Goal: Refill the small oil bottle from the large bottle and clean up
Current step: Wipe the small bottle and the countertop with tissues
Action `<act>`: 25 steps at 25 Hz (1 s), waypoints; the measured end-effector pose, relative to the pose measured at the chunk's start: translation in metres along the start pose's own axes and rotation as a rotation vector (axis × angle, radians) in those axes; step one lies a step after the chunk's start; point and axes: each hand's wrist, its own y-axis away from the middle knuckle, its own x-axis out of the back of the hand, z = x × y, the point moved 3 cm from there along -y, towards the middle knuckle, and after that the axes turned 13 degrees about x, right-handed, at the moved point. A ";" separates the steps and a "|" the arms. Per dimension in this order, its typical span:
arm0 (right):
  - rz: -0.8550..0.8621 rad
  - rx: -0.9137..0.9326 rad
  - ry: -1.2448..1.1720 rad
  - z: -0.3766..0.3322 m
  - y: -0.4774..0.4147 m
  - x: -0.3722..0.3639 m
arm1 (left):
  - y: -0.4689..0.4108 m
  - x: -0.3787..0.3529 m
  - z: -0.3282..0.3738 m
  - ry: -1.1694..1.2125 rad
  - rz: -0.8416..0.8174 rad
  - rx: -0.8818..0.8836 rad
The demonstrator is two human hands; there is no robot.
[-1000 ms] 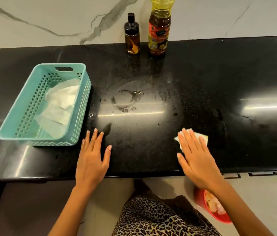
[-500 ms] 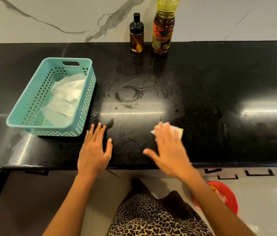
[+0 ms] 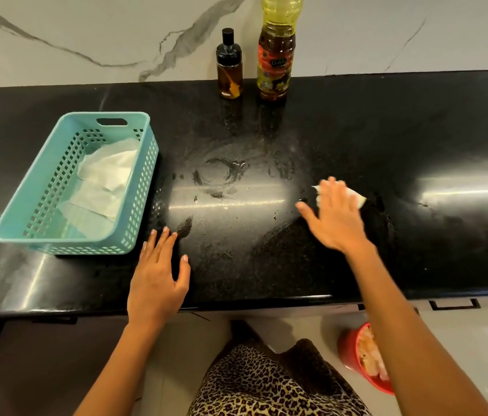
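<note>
Head view, looking steeply down (close) at black countertop (image 3: 356,130)

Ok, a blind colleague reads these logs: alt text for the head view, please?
A person's right hand presses a white tissue flat on a smeared black counter, left hand resting flat nearby. A teal basket of tissues sits left; small bottle and large oil bottle stand at the back wall.

Black counter (image 3: 416,130): teal basket (image 3: 144,199), small oil bottle (image 3: 230,70), large bottle (image 3: 275,55), tissue (image 3: 353,195), oily smears (image 3: 221,178).

Left hand (image 3: 157,280) lies flat, right hand (image 3: 334,219) flat, fingers spread.
</note>
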 end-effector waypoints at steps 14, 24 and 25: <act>-0.022 0.054 0.001 0.026 -0.025 0.011 | 0.000 0.002 0.003 0.004 -0.001 0.017; -0.079 0.738 0.043 -0.079 0.035 -0.029 | 0.000 0.004 0.004 0.000 -0.016 0.018; -0.038 0.672 0.043 -0.052 0.028 -0.021 | 0.000 0.004 0.004 -0.001 -0.017 0.019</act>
